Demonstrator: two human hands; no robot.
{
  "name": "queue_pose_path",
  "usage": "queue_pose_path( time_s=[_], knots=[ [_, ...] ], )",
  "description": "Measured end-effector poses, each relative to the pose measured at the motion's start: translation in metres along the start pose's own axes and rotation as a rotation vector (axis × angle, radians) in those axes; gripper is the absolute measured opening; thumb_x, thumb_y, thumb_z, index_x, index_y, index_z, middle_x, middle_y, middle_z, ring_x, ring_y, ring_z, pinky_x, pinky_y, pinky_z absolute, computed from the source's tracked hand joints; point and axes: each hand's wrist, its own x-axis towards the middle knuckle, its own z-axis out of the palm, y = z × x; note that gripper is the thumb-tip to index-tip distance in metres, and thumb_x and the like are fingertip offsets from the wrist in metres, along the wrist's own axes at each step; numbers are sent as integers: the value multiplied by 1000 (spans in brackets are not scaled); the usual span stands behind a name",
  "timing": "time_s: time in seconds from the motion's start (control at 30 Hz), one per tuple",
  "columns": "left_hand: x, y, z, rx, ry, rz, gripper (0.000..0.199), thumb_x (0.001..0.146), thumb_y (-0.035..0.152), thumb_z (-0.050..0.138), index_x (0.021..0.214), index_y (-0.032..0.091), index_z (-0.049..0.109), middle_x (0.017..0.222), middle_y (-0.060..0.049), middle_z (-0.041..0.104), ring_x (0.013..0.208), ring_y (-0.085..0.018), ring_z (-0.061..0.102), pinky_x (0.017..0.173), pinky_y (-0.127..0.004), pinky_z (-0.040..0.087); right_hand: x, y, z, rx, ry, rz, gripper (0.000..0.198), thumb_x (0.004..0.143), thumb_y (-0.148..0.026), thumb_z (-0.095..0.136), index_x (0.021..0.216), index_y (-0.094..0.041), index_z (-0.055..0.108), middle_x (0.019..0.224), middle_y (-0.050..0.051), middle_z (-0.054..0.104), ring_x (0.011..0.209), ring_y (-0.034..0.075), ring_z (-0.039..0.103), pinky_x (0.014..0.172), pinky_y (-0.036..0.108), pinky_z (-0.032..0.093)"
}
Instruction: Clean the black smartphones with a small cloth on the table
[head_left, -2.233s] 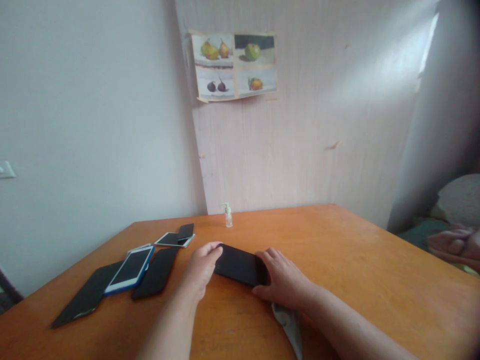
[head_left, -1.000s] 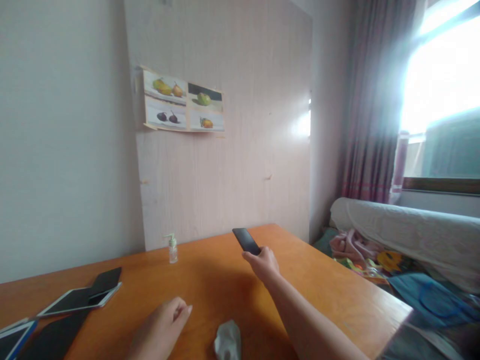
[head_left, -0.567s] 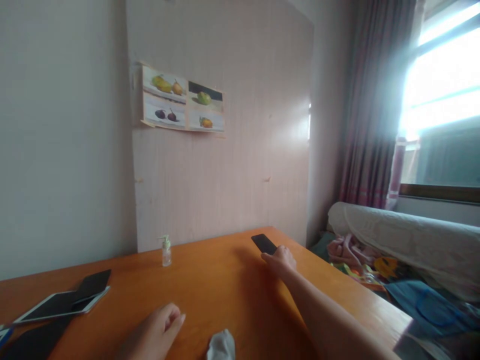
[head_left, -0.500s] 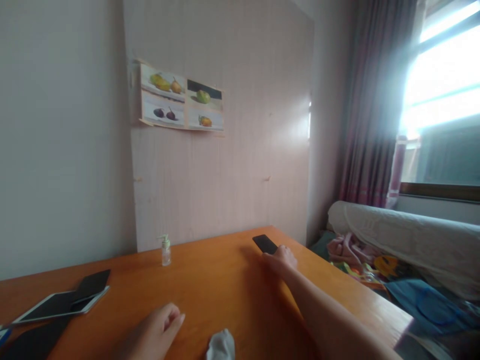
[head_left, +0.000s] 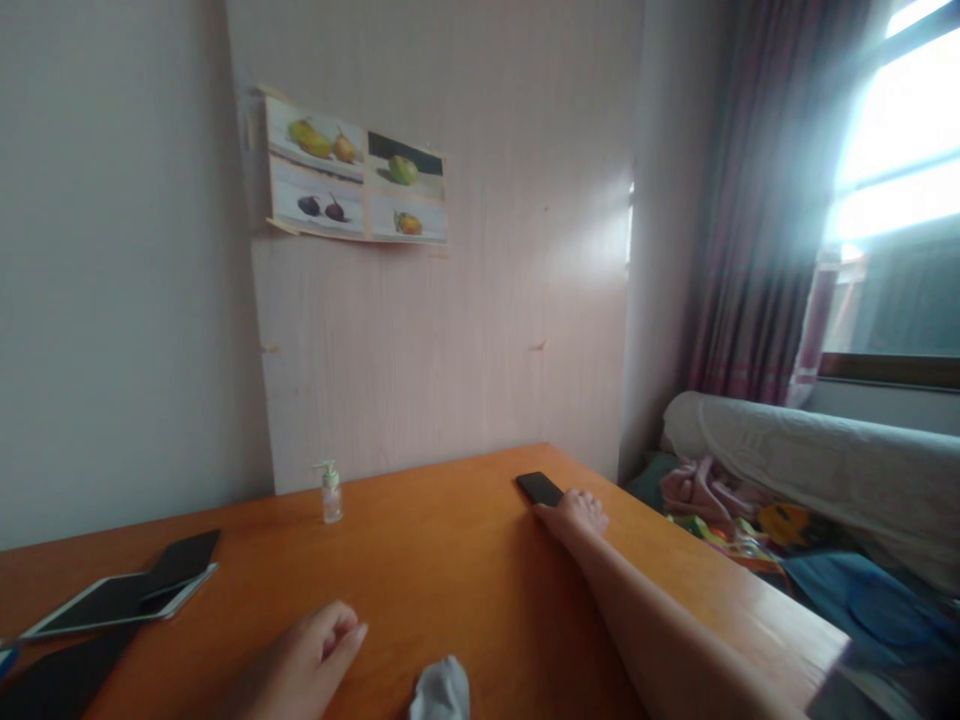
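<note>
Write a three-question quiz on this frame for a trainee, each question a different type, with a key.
1. True or false: the pump bottle stands upright on the table.
2. Which of these is nearest the right hand?
A. the pump bottle
B. the black phone
C. the white-framed tablet
3. Fill in: the grey cloth lies between the left hand and the right ____.

Key:
1. True.
2. B; the right hand is at the phone's near end.
3. Forearm.
</note>
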Motion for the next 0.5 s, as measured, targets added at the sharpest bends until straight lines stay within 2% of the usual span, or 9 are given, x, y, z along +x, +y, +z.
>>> queue_pose_path(
  time_s=[0.5],
  knots=[
    [-2, 6, -4, -89, 10, -31, 32, 87, 48, 41, 77, 23, 57, 68, 2, 62, 68, -16, 59, 62, -22, 39, 2, 5, 4, 29, -16, -41, 75, 68, -72, 58, 111, -12, 65, 126, 24, 53, 122, 40, 42, 95, 51, 33]
  ],
)
